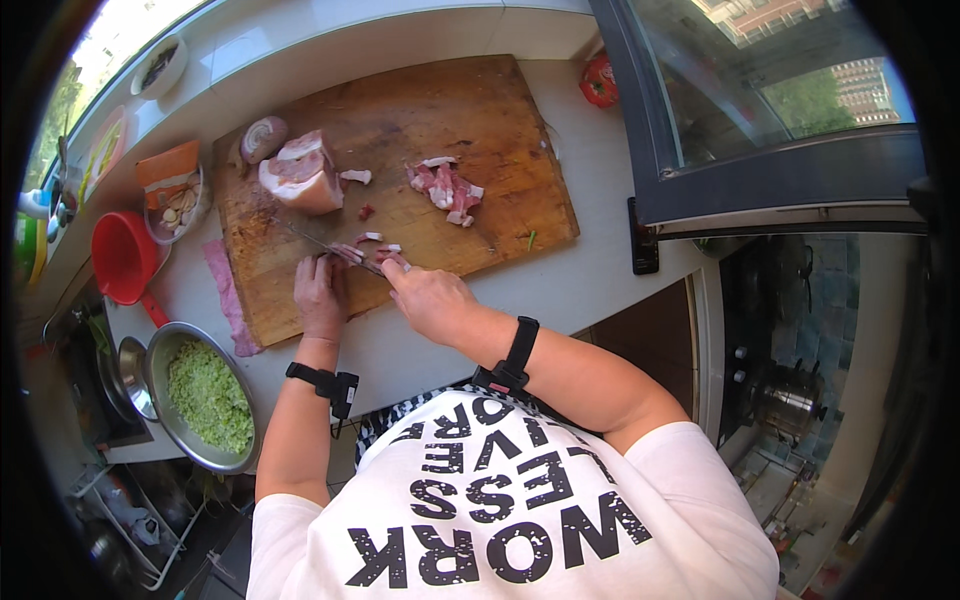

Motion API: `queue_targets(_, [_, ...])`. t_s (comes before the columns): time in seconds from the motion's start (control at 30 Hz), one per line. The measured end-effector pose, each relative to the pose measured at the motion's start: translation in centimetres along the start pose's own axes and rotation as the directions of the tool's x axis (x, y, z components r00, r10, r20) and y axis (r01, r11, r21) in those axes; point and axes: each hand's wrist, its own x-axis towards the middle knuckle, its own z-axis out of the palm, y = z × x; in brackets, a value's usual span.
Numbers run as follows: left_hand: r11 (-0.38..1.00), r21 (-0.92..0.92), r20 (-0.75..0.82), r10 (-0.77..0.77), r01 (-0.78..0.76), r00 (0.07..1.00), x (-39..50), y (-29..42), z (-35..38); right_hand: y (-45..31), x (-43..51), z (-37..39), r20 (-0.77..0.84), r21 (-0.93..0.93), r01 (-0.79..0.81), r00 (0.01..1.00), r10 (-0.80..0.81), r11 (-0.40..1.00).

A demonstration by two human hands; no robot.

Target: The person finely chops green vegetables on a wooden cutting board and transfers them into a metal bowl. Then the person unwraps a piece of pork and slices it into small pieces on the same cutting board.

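My right hand (435,300) grips a kitchen knife (307,236), whose blade points to the upper left over a wooden cutting board (495,112). The handle is hidden in my fist. Close beside the blade, near the board's front edge, my left hand (321,292) rests with bent fingers against strips of meat (347,253); what its fingertips hold is partly hidden. A large block of raw pork (304,176) stands at the board's left, next to a cut purple onion (264,139). A pile of sliced pork (446,191) lies to the right of the block.
Left of the board are a pink cloth (226,300), a red ladle-like scoop (124,259), a container of garlic (180,214) and a metal bowl of chopped green vegetable (210,397). A phone-like black object (643,236) lies at right, below an open window (780,180). A red tomato (598,81) is behind.
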Motion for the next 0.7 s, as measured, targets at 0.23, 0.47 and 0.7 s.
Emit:
queue_targets(0.23, [1.0, -0.026, -0.083, 0.001, -0.003, 0.997, -0.2, 0.1, -0.3, -0.1, -2.4, -2.2, -0.059, -0.006, -0.009, 0.998, 0.008, 1.0])
queue_targets(0.47, [1.0, 0.016, -0.1, -0.009, 0.011, 0.995, -0.4, 0.1, -0.4, -0.4, -4.9, -4.3, 0.003, -0.079, 0.042, 0.999, -0.042, 0.996])
queue_targets(0.7, [1.0, -0.017, -0.013, -0.018, 0.018, 1.0, -0.4, 0.0, -0.5, 0.5, -3.2, -3.6, 0.079, -0.062, 0.055, 0.996, -0.05, 0.997])
